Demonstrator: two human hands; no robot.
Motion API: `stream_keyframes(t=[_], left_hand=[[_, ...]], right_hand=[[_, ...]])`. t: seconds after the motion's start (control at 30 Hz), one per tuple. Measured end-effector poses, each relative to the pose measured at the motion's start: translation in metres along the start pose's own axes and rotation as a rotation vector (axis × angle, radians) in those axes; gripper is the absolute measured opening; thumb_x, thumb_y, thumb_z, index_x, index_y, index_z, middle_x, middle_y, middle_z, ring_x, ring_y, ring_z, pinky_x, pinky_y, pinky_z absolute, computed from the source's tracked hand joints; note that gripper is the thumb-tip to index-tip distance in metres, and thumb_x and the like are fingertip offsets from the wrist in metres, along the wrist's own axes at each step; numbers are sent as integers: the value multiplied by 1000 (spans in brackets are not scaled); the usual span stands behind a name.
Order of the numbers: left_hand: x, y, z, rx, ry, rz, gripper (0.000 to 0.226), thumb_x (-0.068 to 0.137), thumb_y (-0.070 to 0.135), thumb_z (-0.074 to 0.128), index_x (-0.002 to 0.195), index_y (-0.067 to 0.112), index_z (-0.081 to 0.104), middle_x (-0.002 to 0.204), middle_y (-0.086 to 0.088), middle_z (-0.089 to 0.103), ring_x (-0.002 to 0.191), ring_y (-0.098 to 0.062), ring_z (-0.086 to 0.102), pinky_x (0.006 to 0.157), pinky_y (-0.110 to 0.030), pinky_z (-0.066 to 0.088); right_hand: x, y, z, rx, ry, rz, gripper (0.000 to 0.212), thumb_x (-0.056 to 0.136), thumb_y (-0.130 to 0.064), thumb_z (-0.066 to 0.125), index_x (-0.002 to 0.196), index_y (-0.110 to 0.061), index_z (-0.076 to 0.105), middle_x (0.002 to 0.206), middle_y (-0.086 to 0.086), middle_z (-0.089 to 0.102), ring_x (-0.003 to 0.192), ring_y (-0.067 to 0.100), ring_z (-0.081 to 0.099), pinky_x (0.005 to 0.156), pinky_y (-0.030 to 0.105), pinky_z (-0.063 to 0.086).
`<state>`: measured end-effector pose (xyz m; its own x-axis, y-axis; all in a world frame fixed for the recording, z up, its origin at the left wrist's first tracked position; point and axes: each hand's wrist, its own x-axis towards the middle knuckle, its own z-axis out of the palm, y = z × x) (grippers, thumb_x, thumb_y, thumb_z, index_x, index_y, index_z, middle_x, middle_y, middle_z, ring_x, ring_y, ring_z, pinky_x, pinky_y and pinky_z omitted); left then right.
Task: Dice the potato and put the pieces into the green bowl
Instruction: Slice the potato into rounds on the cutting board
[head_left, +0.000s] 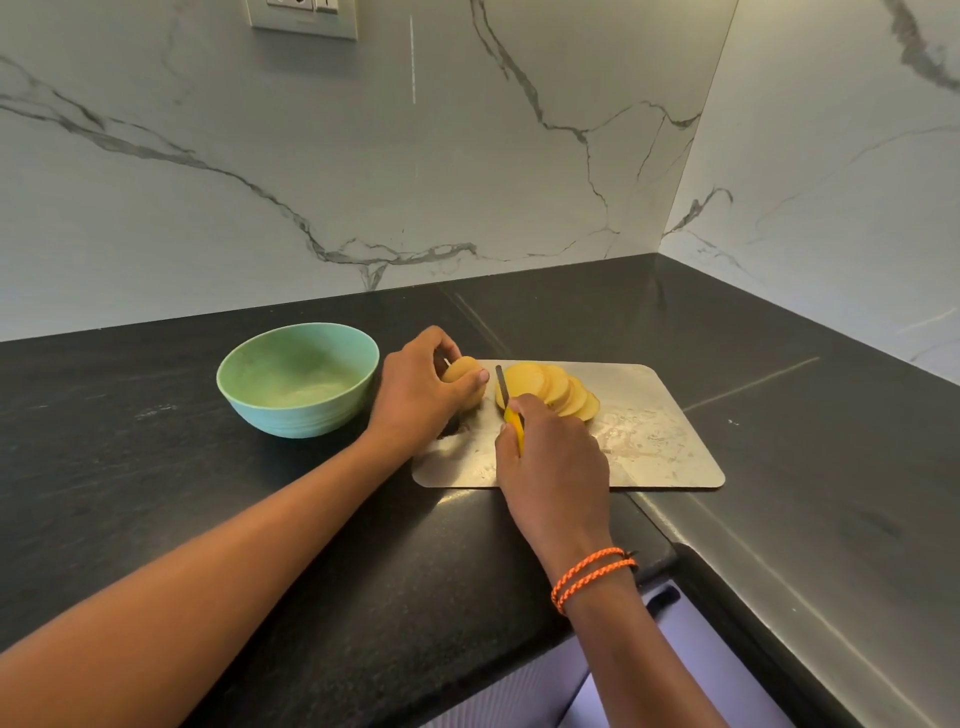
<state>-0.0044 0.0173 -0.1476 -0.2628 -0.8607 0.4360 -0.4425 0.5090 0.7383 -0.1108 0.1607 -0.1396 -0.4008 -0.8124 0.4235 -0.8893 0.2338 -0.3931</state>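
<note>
Fingers of the left hand (415, 395) curl round the uncut potato end (464, 375) at the metal cutting board's (660, 441) left edge, while the right hand (553, 457) grips a yellow-handled knife (511, 410), blade between that end and a fanned row of potato slices (550, 392). Slicing looks nearly finished, but nothing is diced yet! Just left of the board, the green bowl (298, 410) holds no potato, only a pale film inside.

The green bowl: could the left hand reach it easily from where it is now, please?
Probably yes. The green bowl sits on the counter just left of the left hand with nothing between them, though that hand currently grips the uncut potato end and would carry or release it first.
</note>
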Motion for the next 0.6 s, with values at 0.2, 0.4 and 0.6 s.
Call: stream_keyframes(t=[0.2, 0.4, 0.6], left_hand=[[1, 5, -8, -180, -313, 13, 33, 94, 24, 76, 124, 33, 67, 103, -3, 68, 65, -17, 73, 63, -32, 59], [5, 0, -21, -295, -498, 2, 48, 93, 24, 81, 137, 34, 66, 116, 3, 70, 79, -18, 75, 67, -32, 59], [3, -6, -23, -249, -434, 31, 53, 83, 47, 87, 131, 42, 66, 128, 9, 68, 101, -12, 75, 79, -34, 62]], right_hand=[[2, -1, 3, -10, -25, -45, 30, 105, -36, 47, 133, -29, 57, 102, -3, 71, 94, 20, 67, 69, 32, 47], [3, -2, 2, 11, -23, -38, 25, 104, -36, 50, 127, -29, 59, 101, -3, 71, 92, 21, 68, 73, 37, 56], [3, -2, 2, 11, -24, -52, 27, 106, -35, 49, 130, -29, 58, 99, -5, 71, 87, 16, 67, 69, 30, 52]])
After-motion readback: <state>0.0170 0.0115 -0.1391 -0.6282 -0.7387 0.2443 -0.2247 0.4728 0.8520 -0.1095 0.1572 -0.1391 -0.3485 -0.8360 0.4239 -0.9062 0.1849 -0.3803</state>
